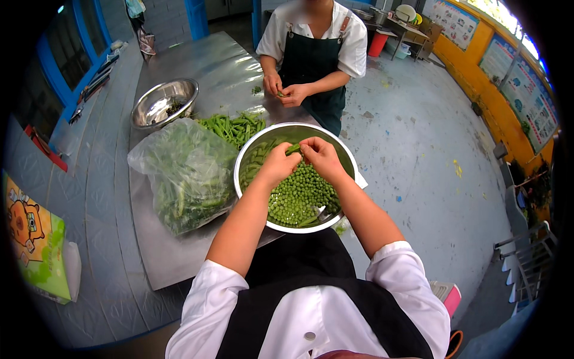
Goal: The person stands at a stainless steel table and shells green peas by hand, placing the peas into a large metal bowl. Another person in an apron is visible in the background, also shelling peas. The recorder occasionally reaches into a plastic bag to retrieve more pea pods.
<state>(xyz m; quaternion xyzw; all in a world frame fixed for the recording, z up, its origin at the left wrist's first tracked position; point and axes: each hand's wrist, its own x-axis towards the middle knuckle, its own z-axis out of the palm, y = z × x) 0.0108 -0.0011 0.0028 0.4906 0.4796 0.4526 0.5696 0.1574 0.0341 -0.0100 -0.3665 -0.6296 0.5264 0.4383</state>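
Note:
Both my hands are above a large steel bowl (297, 194) of shelled green peas, with some pods among them. My left hand (281, 160) pinches a green pea pod (292, 149). My right hand (320, 157) grips the other end of that pod, fingertips closed on it. Left of the bowl lies a clear plastic bag (182, 176) of green pods. Behind the bag and bowl is a heap of loose green pods (230, 127) on the steel table (155, 251).
A co-worker (308, 66) in a white shirt and dark apron works with both hands across the table corner. A steel basin (164, 102) with dark contents sits at the back left. A colourful carton (33, 239) stands at far left; grey floor (418, 167) stretches to the right.

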